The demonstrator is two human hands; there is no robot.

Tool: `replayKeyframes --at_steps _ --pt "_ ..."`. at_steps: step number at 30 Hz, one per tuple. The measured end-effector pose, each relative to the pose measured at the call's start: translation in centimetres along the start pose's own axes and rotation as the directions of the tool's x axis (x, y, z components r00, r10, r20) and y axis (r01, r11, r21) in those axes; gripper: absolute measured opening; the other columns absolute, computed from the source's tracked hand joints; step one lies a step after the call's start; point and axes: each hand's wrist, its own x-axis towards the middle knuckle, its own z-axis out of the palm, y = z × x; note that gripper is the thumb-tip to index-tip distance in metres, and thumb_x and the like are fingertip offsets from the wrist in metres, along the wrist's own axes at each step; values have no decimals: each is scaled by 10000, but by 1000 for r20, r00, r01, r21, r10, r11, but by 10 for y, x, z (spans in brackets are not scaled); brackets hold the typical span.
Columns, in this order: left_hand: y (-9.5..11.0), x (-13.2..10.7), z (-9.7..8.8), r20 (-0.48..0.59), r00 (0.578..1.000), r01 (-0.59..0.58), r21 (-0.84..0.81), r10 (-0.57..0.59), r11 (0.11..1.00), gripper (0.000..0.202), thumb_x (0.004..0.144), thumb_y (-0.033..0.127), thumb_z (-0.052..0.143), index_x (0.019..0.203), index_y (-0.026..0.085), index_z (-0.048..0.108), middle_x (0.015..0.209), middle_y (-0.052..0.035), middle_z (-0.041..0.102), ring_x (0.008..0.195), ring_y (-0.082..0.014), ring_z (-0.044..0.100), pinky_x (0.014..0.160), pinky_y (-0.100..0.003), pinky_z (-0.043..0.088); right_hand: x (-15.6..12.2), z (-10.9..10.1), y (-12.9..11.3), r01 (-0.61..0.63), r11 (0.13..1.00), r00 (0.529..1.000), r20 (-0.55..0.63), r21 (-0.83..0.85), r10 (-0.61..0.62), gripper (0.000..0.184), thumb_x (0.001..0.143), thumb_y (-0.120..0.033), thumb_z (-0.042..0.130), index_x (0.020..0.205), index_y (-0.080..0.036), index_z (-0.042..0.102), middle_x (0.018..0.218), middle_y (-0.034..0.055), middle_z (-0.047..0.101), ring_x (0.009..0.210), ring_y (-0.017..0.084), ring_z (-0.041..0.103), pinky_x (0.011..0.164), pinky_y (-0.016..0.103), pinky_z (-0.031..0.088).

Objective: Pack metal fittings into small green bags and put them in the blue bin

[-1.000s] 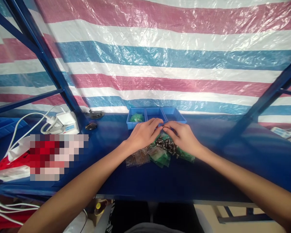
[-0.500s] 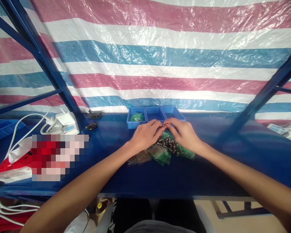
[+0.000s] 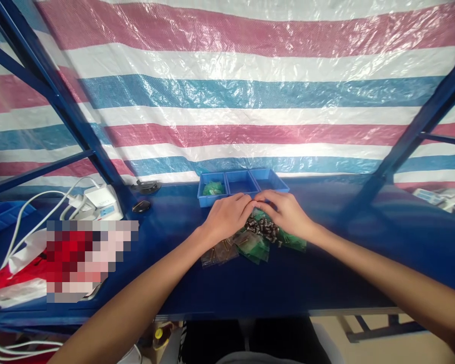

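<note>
My left hand (image 3: 227,216) and my right hand (image 3: 284,212) meet fingertip to fingertip over a heap of small dark metal parts (image 3: 264,228) on the blue bench (image 3: 250,283). Both hands are curled in a pinch; what sits between the fingertips is too small to name. Small clear and green plastic bags (image 3: 250,246) lie under and in front of the heap. Just behind the hands stand three joined blue bins (image 3: 242,182); the left one holds green bags.
A white power strip with cables (image 3: 98,199) and a red and white bag (image 3: 18,273) lie at the left. Two dark small objects (image 3: 142,206) sit near the blue frame post. A striped tarp hangs behind the bench.
Both hands stay together over the heap with only slight finger movement. The view has tilted a little, so everything sits slightly lower in the picture.
</note>
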Motion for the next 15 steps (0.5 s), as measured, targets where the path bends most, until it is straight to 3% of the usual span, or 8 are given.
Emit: replayKeyframes --at_steps 7,11,15 --pt "-13 3 -8 -49 998 35 21 -33 999 259 1062 364 414 1110 202 610 986 -26 666 779 -171 635 575 -268 376 3 -4 8 -97 994 994 -55 -42 94 160 977 -317 576 976 -198 684 917 64 726 740 203 650 652 331 484" --pt "-36 5 -17 -99 988 127 61 -120 990 200 1021 301 484 1075 207 652 961 -39 655 832 -192 641 586 -268 392 25 -1 28 -41 981 991 -131 -189 16 131 962 -261 584 945 -177 682 914 85 713 835 242 649 758 375 501" --pt "-57 4 -19 -69 990 127 91 -121 988 239 1015 315 514 1134 217 697 1002 -63 654 903 -222 637 642 -285 445 44 5 43 27 937 998 -51 -349 -48 207 973 -229 572 1108 -124 689 1051 141 708 1044 321 613 913 452 500"
